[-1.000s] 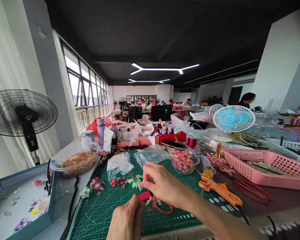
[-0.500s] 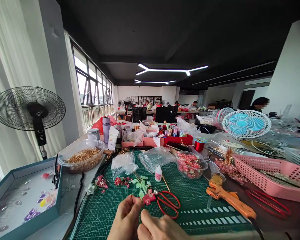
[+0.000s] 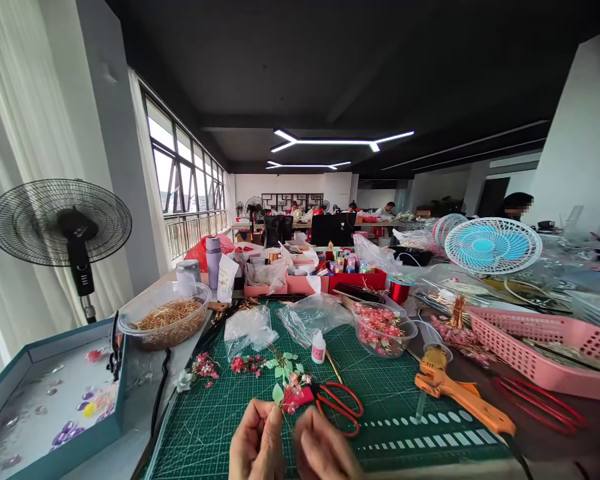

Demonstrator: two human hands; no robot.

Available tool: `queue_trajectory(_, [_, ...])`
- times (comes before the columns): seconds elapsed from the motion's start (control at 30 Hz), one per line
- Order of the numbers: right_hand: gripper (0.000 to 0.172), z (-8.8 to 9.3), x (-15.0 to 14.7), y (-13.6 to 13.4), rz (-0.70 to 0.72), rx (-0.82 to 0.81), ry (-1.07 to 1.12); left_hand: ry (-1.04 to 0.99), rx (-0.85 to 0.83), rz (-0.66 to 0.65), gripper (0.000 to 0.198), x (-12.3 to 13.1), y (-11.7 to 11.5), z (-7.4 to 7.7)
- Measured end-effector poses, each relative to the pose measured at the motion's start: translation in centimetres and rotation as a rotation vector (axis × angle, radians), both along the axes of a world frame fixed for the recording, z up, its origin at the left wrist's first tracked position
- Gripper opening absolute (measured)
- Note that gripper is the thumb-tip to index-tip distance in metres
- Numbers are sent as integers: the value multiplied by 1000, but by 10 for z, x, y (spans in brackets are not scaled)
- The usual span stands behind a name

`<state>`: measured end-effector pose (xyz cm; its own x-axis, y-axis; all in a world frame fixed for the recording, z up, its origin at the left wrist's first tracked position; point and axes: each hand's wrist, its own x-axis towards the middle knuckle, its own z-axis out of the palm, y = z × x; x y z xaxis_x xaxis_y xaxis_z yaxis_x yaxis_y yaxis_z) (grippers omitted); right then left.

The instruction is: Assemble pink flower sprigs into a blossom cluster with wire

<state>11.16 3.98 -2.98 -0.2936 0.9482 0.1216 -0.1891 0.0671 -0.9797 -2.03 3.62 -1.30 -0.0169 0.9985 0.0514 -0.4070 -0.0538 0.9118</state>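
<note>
The left hand (image 3: 257,437) pinches a pink flower sprig (image 3: 292,395) with a green leaf (image 3: 278,393) over the green gridded mat (image 3: 195,433). The right hand (image 3: 326,443) is blurry beside it — I can't tell if it's holding anything. 1 clear round bowl (image 3: 407,337) has pink beads (image 3: 377,320), 1 clear round tub (image 3: 129,330) has thin gold bits (image 3: 170,315), and a blue-grey box (image 3: 105,433) has purple beads (image 3: 66,433).

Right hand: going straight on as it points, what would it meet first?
Probably the bright pink piece beside the red-handled scissors; depth is unclear, so the right hand might pass above it.
</note>
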Motion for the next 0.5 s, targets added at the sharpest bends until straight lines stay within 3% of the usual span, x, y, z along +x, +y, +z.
queue_trajectory(0.1, [47,5,11,0,27,-274,447,-28,-51,-33,45,5,0,-7])
queue_trajectory(0.2, [45,17,13,3,-115,-245,623,0,-24,-10,44,8,-1,-13])
queue_trajectory(0.27, [43,21,4,2,-221,-168,561,50,56,43,44,10,0,-17])
queue_trajectory(0.4, [30,23,-17,-1,-291,29,201,323,232,127,43,15,1,-26])
queue_trajectory(0.5, [38,23,-17,0,-262,22,105,635,286,178,22,13,1,-28])
